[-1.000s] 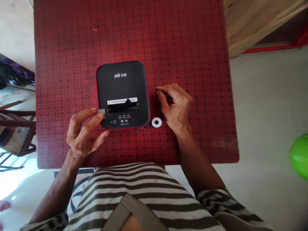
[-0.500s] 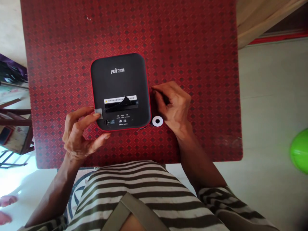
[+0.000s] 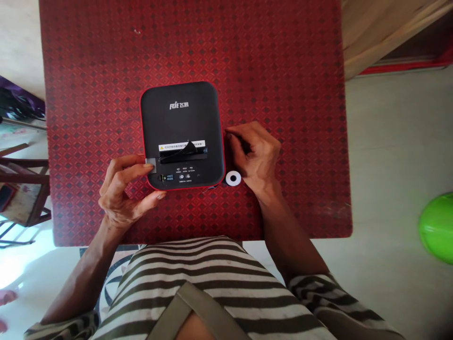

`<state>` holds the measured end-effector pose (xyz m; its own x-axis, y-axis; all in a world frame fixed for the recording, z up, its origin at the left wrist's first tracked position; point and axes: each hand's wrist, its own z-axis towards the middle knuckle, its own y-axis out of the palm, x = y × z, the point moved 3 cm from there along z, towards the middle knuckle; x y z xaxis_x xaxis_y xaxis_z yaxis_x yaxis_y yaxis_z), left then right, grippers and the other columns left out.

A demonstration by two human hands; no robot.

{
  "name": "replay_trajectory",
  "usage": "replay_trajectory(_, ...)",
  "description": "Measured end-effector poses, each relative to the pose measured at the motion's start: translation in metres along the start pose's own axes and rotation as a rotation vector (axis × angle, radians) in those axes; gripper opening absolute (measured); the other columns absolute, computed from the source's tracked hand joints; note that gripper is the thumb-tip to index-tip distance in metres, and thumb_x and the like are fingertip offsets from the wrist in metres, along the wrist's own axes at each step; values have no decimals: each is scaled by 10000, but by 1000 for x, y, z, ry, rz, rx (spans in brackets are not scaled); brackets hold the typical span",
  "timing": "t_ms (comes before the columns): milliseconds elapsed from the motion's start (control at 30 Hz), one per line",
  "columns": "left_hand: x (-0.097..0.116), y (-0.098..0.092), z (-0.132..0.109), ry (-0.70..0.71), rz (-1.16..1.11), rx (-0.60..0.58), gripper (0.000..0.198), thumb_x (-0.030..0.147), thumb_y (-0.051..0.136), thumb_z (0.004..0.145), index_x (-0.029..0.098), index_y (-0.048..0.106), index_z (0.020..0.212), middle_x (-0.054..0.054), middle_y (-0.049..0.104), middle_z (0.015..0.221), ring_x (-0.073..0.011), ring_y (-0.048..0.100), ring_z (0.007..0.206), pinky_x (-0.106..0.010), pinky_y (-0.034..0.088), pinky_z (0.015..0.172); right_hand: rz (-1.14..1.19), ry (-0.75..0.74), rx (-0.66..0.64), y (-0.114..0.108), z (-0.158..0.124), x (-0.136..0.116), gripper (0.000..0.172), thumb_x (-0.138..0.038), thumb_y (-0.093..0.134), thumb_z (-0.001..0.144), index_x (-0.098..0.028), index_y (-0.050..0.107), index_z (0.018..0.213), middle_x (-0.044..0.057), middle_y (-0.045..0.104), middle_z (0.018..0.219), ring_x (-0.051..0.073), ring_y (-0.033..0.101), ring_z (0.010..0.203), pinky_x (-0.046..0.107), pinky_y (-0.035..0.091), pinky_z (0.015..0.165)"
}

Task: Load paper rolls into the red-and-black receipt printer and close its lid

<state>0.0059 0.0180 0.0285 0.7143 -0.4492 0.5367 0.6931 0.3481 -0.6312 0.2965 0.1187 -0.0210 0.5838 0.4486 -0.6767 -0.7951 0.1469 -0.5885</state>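
A black receipt printer point(image 3: 182, 123) with a red rim lies on the table in front of me. My left hand point(image 3: 123, 191) is at its near left corner. The index fingertip rests on a grey latch point(image 3: 150, 165), and the thumb meets the front edge, so the hand grips the corner. A black flap sticks up from the paper slot point(image 3: 184, 157). Beside the printer's right side, my right hand point(image 3: 258, 151) is closed, thumb and index finger bent together; what they hold, if anything, is hidden. A white paper roll point(image 3: 233, 178) stands on end near that wrist.
The red patterned tablecloth point(image 3: 283, 61) covers the table, whose near edge is against my body. A wooden chair point(image 3: 26, 189) stands at the left. On the floor at right is a green round object point(image 3: 439, 229). A beige curtain point(image 3: 382, 28) hangs at upper right.
The left thumb has come up against the printer's front edge. The view has tilted a little. My right hand and the paper roll look unchanged.
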Motion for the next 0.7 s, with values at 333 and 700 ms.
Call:
replay_trajectory(333, -2, 6, -3, -31, -98, 17, 469, 486, 868, 889, 325, 705, 1298, -23, 754, 1111, -215, 740, 977, -396, 617, 845, 18, 40, 8, 2, 2, 0, 189, -232, 608, 1021, -263, 794, 1027, 36, 806, 962, 209, 766, 879, 381, 614, 800)
replay_trajectory(700, 12, 8, 1, 64, -42, 80, 505, 529, 766, 963, 242, 659, 1364, -93, 724, 1179, -240, 719, 1068, -396, 635, 897, -59, -247, 0, -52, 26, -106, 171, -188, 700, 1020, -296, 790, 1118, 17, 813, 1027, 192, 763, 916, 365, 631, 836)
